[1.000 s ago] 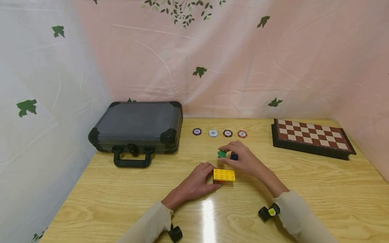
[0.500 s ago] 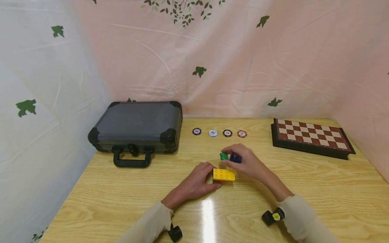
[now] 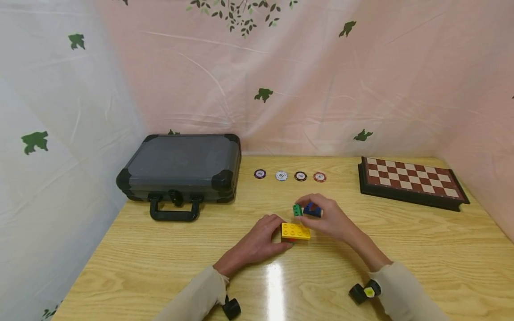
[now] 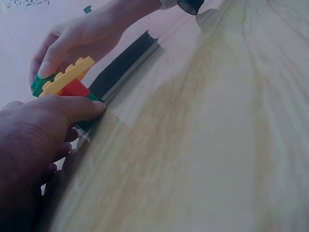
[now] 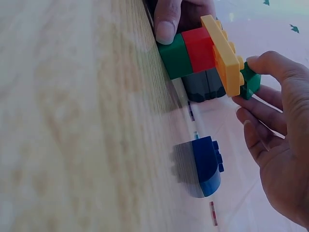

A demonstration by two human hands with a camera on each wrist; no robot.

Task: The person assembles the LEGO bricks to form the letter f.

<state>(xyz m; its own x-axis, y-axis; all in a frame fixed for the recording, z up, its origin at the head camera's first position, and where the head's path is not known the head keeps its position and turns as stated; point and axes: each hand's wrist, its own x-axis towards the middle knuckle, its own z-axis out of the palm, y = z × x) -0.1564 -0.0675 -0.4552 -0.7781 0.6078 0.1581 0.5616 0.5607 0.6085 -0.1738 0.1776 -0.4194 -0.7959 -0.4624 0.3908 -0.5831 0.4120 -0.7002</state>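
Observation:
In the head view my left hand (image 3: 259, 240) steadies a small brick stack on the table, thumb and fingers on its lower part. The stack has a yellow eight-stud brick (image 3: 296, 231) on top, a red brick (image 5: 197, 48) below it and a larger green brick (image 5: 176, 57) at the bottom. My right hand (image 3: 327, 217) pinches a small green brick (image 3: 297, 210) between thumb and fingers. In the right wrist view this brick overlaps the yellow one's studded side. A dark blue brick (image 5: 205, 166) with a curved end stands on the table behind my right hand's fingers.
A grey hard case (image 3: 180, 160) with a black handle stands at the back left. Several poker chips (image 3: 281, 175) lie in a row beyond the hands. A folded chessboard (image 3: 411, 178) lies at the back right. Patterned cloth (image 3: 301, 67) hangs behind the table.
My right hand has drawn slightly right and nearer with the small green brick, which has turned so its studs show. More of the blue brick is visible. My left hand stays on the stack.

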